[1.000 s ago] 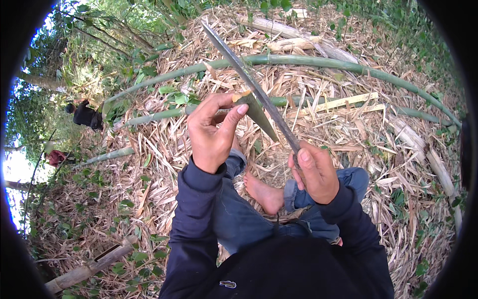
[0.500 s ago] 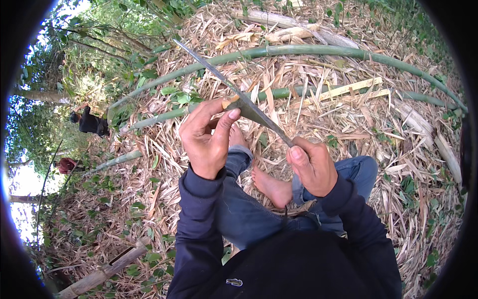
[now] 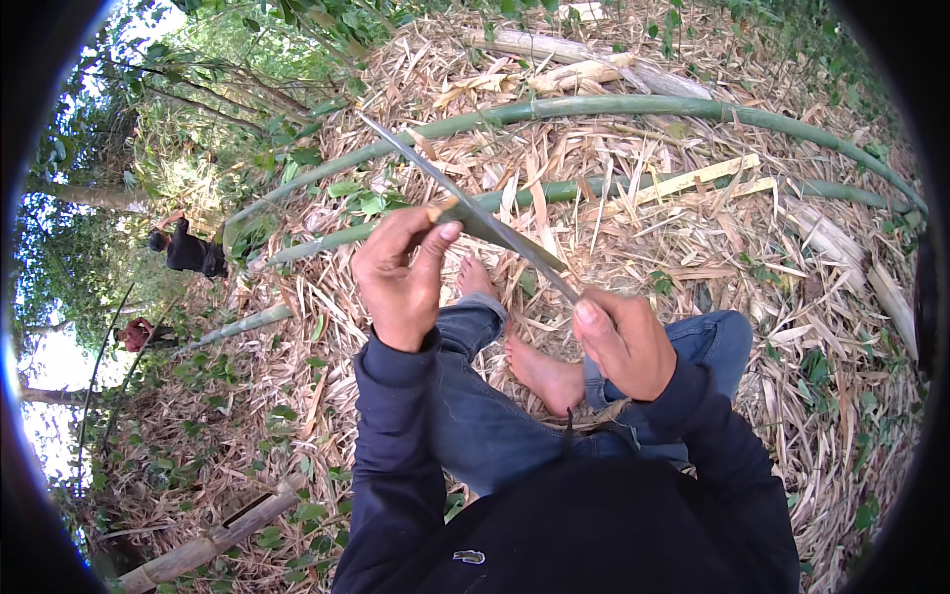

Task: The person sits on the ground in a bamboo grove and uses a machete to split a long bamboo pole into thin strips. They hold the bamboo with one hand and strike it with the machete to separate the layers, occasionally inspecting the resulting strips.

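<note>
My right hand point(image 3: 625, 342) is wrapped round the near end of a long, thin-bladed knife point(image 3: 421, 163); its handle is hidden in the fist. The blade slants up and leftward across the middle, with its tip over the far green bamboo pole. Between the thumb and fingers of my left hand point(image 3: 398, 282) is a short dark-green bamboo piece point(image 3: 487, 230), with a pale cut end by the fingertips. It tapers toward my right hand. The blade lies along and partly over this piece; whether its edge touches cannot be told.
Two long green bamboo poles point(image 3: 614, 105) curve across the dry leaf litter ahead. Split pale bamboo strips point(image 3: 698, 178) lie by the nearer one. A cut bamboo length point(image 3: 213, 543) rests at lower left. One person in dark clothes point(image 3: 186, 246) is far left. My bare feet point(image 3: 544, 374) are below my hands.
The knife has shifted a little down and right along the bamboo piece, whose tapered end now shows apart from the blade. My left hand has moved slightly left, still gripping it.
</note>
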A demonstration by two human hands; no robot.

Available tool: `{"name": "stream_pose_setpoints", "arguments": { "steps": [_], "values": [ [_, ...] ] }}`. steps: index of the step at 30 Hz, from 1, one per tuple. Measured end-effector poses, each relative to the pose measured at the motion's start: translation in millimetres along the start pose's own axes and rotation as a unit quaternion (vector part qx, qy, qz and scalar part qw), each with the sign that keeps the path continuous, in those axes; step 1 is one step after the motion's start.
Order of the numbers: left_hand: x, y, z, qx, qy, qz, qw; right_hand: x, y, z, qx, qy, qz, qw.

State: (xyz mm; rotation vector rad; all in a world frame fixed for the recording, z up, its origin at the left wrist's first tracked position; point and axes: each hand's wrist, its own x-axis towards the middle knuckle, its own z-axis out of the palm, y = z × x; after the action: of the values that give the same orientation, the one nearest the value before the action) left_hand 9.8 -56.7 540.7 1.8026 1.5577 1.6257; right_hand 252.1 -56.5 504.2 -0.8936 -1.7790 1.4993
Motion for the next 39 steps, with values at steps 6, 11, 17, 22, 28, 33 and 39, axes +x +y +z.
{"name": "stream_pose_setpoints", "arguments": {
  "steps": [6,11,17,22,28,33,39],
  "values": [
    [-7,10,14,0.039,-0.017,0.029,0.999,12,-10,-2,-0.028,0.044,-0.031,0.998],
    [-10,20,17,0.057,-0.032,0.04,0.997,4,-2,-4,-0.021,0.044,-0.031,0.998],
    [1,39,11,0.112,-0.02,0.11,0.987,0,-4,-6,-0.016,0.057,-0.023,0.998],
    [80,80,-9,0.216,0.143,0.406,0.876,-5,-5,-11,-0.035,0.054,-0.023,0.998],
    [139,86,52,0.458,-0.065,0.425,0.778,-21,-3,-9,-0.001,0.044,0.037,0.998],
    [141,50,58,0.372,-0.087,0.361,0.851,-34,20,-6,-0.05,0.063,-0.005,0.997],
    [115,-19,46,0.195,0.078,0.334,0.919,-23,77,-13,-0.114,0.075,0.091,0.986]
  ]
}}
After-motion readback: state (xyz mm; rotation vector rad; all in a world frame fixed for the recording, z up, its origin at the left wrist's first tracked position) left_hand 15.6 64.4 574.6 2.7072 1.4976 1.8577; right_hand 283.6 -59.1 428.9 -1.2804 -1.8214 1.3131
